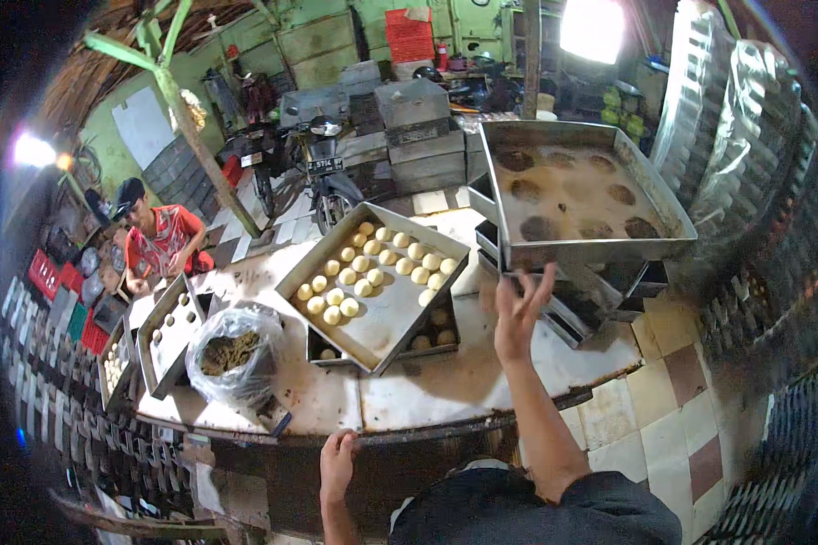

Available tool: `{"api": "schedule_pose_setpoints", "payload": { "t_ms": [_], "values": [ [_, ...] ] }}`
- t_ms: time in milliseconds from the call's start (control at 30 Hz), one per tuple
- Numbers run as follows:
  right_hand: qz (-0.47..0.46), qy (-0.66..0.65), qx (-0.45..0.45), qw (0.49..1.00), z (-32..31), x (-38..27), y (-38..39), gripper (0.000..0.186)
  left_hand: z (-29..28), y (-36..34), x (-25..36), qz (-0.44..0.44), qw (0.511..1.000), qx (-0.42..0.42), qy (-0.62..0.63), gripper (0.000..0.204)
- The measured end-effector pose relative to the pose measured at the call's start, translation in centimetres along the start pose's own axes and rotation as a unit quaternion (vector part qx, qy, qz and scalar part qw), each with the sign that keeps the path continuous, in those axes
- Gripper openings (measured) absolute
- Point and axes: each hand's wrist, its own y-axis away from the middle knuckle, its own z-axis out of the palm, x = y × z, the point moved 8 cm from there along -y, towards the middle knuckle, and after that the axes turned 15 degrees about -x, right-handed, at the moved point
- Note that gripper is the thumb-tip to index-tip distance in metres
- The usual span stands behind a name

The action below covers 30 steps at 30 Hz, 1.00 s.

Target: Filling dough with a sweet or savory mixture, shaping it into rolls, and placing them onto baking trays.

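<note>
My right hand point(521, 313) is raised over the right part of the table, fingers apart and slightly smeared by motion. It is just below the near edge of a square metal tray point(600, 247) that tops a stack; whether they touch I cannot tell. Dark round marks dot that tray's pale floor. In front of the table's near edge, my left hand point(338, 461) has its fingers curled, their inside hidden. Between and beyond my hands, a tilted metal tray point(386, 313) holds several pale dough balls point(362, 264). It rests on another tray point(445, 341) with more balls.
Left of the trays sits a clear plastic bag point(262, 329) with a dark crumbly filling point(230, 352). Farther left, narrower trays point(165, 341) hold a few balls, and a co-worker in red point(164, 241) sits there. Motorbikes point(327, 173) and metal boxes point(418, 118) stand behind the table point(318, 404).
</note>
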Motion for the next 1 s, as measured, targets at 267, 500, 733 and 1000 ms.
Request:
{"api": "schedule_pose_setpoints", "payload": {
  "t_ms": [267,500,733,1000],
  "values": [
    [0.145,-0.206,-0.213,0.944,-12.0,-1.1,-1.7,0.073,-0.1,-16.9,14.7,0.107,0.939,0.047,-0.323,0.028],
    [0.381,-0.16,-0.288,0.864,-11.7,3.8,0.6,0.074,-2.0,-29.2,11.8,-0.027,0.839,0.027,-0.543,0.055],
    [0.326,0.208,-0.275,0.88,-15.2,14.0,5.8,0.048,-2.0,-31.5,11.0,-0.039,0.821,0.058,-0.566,0.046],
    [-0.08,0.538,-0.052,0.838,-3.5,-13.9,-3.4,0.05,-5.8,-18.1,12.4,0.104,0.988,-0.017,-0.114,0.026]
  ]
}}
